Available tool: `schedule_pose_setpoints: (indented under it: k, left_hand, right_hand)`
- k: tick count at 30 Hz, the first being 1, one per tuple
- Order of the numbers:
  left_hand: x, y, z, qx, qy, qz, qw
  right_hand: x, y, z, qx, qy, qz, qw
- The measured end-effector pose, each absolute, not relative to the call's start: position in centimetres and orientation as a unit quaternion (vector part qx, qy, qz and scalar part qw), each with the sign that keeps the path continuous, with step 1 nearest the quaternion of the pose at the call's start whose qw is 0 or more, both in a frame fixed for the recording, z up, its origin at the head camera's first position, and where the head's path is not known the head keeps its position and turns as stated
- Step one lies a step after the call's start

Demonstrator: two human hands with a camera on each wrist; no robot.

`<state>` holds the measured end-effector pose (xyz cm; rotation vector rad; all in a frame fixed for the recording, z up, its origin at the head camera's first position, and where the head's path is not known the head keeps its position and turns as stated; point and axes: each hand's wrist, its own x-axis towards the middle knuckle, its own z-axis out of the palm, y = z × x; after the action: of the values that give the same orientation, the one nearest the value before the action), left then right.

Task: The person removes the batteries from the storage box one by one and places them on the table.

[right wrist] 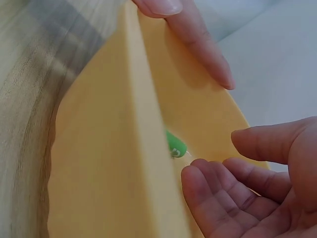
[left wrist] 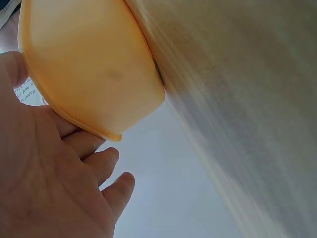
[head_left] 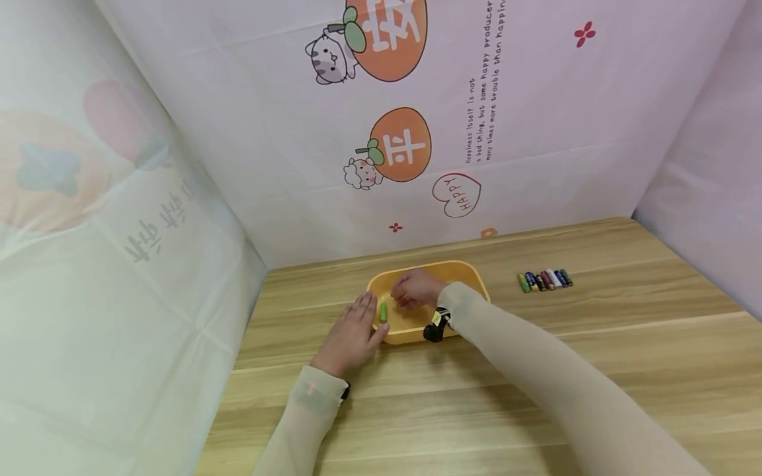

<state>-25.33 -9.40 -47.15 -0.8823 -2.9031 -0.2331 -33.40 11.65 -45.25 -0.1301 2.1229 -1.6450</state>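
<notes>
A yellow-orange plastic tray with raised walls stands on the table. Inside, near its left end, is a green battery, of which one end shows past the wall in the right wrist view. My left hand rests on the tray's left rim, fingers extended along it and thumb at the front corner. From below, the left wrist view shows the palm and fingers under the rim. My right hand is inside the tray, right of the battery, fingers loosely bent and holding nothing.
Several batteries lie side by side in a row on the wooden table, right of the tray. A printed white cloth hangs behind the table, with more cloth at the left and right sides.
</notes>
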Motion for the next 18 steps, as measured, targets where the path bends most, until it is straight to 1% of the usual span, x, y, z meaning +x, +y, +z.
schedule_pose_setpoints:
  k: [10,18]
  left_hand:
    - [-25.5,-9.4,-47.3,-0.290,-0.953,-0.068,0.051]
    - [-25.5,-9.5,-47.2,-0.294,-0.952,-0.074,0.049]
  right_hand:
    - [-34.2,10.4,-45.9,-0.028,0.762,-0.601,0.239]
    - [-35.2,9.5,-47.0,-0.035,0.769,-0.584,0.255]
